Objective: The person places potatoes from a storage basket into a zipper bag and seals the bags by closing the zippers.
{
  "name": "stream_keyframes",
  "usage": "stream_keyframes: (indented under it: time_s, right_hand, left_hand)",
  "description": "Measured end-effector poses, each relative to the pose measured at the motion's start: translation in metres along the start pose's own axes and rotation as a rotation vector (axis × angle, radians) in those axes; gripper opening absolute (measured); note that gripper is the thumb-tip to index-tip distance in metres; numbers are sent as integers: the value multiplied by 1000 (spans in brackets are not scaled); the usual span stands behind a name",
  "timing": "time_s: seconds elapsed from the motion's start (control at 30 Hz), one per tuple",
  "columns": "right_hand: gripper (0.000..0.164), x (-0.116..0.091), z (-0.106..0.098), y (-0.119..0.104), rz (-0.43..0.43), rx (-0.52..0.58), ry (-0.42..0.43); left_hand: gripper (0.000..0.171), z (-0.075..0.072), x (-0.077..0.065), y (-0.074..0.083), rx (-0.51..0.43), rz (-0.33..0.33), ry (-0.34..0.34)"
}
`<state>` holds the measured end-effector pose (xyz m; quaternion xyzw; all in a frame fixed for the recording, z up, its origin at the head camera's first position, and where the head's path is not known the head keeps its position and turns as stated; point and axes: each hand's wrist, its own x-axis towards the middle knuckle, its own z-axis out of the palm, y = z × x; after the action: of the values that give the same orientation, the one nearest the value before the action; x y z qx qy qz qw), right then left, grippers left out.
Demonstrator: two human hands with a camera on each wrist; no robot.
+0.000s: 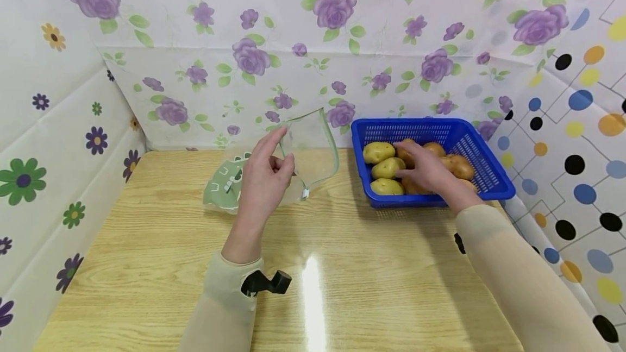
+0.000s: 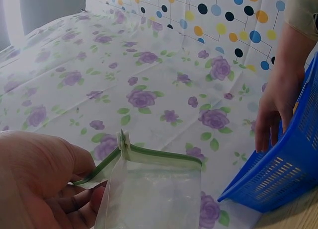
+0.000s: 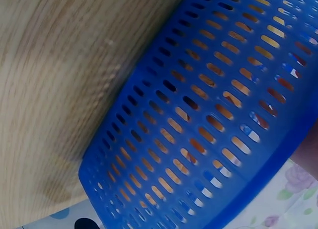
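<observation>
My left hand (image 1: 266,175) holds the near side of a clear zip bag (image 1: 313,151) with a green-edged mouth, which gapes toward the right. The bag's green printed part (image 1: 224,186) lies on the table left of the hand. In the left wrist view the fingers curl at the bag's rim, beside the slider (image 2: 123,139). My right hand (image 1: 427,170) reaches down into a blue basket (image 1: 442,200), thumb and fingers spread over the potatoes (image 1: 388,168). Its fingers (image 2: 268,119) point downward in the left wrist view; the basket wall hides their tips.
The basket stands at the back right of the wooden table (image 1: 352,276), close to the dotted side cloth (image 1: 577,167). A flowered cloth (image 1: 303,53) hangs behind the table. In the right wrist view the basket's slotted wall (image 3: 189,119) fills most of the frame.
</observation>
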<state>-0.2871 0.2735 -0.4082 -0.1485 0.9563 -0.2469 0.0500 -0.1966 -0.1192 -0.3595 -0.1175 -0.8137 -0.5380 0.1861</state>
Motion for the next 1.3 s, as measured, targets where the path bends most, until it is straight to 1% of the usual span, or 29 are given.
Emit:
stream_keyframes:
  time_s: [0.1, 0.3, 0.43, 0.63, 0.87, 1.3]
  right_hand:
    - [73, 2, 3, 4, -25, 5, 2]
    - [74, 4, 7, 8, -9, 24, -15]
    - [74, 5, 9, 9, -10, 16, -32]
    - [74, 7, 11, 10, -13, -14, -50]
    - [69, 10, 11, 10, 4, -46, -68]
    - [67, 18, 16, 15, 12, -104, -72]
  left_hand:
    - [57, 0, 0, 0, 0, -3, -1]
    - [57, 0, -1, 0, -5, -2, -4]
    - [57, 0, -1, 0, -5, -3, -5]
    - [57, 0, 0, 0, 5, 1, -1]
    - [57, 0, 0, -1, 10, 1, 1]
    - [56, 0, 1, -1, 18, 3, -1]
